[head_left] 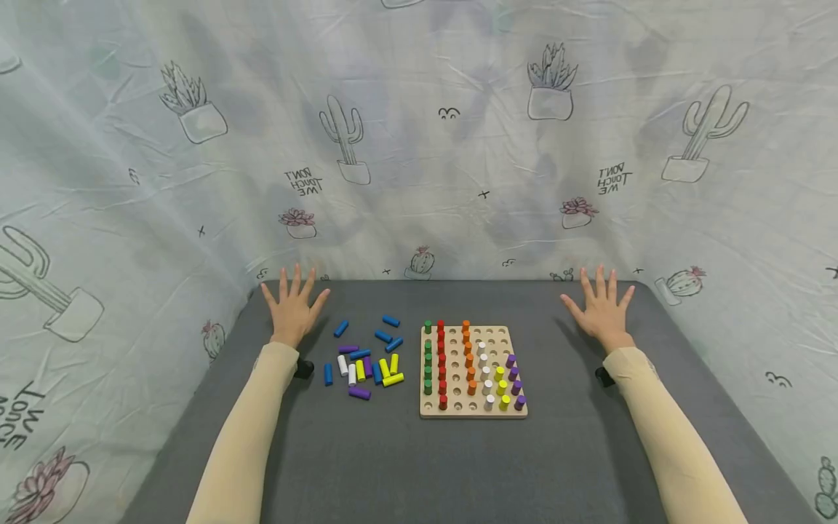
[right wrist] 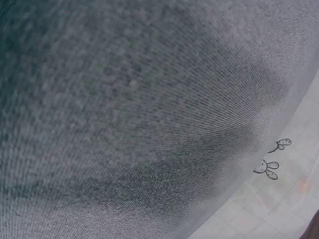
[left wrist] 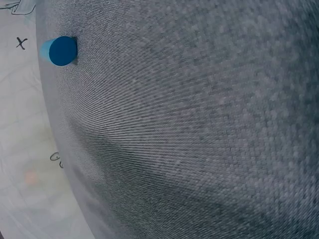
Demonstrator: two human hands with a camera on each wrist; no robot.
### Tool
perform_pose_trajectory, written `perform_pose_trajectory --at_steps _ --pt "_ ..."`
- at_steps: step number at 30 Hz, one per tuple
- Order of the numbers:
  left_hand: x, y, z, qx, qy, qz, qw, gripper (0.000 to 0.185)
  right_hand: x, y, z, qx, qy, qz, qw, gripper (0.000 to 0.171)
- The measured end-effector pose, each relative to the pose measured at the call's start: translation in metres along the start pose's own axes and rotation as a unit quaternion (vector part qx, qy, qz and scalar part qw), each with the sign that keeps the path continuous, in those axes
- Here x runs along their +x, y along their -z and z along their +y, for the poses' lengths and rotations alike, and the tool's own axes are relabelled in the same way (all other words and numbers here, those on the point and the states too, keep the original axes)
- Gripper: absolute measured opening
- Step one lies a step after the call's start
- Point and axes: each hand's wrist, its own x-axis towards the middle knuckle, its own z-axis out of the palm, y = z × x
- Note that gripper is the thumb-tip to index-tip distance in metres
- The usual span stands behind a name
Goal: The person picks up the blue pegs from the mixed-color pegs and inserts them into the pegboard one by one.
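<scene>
Fingers spread and straight, my left hand (head_left: 292,313) is at the far left of the table, holding nothing. My right hand (head_left: 601,314) is spread the same way at the far right, also holding nothing. Between them sits a wooden pegboard (head_left: 474,412) with upright pegs in columns: green, red (head_left: 442,375), orange, white, yellow and purple. Some holes are bare, including a whole column beside the red pegs. Left of the board lie loose blue, white, yellow and purple pegs (head_left: 359,393). A single blue peg (left wrist: 63,51) shows in the left wrist view, nearest my left hand.
The dark grey table (head_left: 366,466) carries the board and pegs. Behind it and along both sides hangs a pale curtain (head_left: 406,145) printed with cacti and lettering. A black wrist camera (head_left: 304,369) is worn on the left wrist, another (head_left: 605,376) on the right.
</scene>
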Motion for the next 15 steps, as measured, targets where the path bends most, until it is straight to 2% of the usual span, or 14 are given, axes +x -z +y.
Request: perform_pose_trajectory --at_steps 7,15 --pt "-0.0005 -0.0044 -0.0005 -0.019 -0.002 -0.009 0.9998 0.070 0.0004 -0.0039 0.0042 0.002 0.005 0.005 1.000 0.079" --pt "-0.0026 -0.0085 -0.0041 -0.046 -0.004 -0.035 0.9983 0.067 -0.0011 -0.0062 -0.0005 0.055 -0.013 -0.012 0.998 0.075"
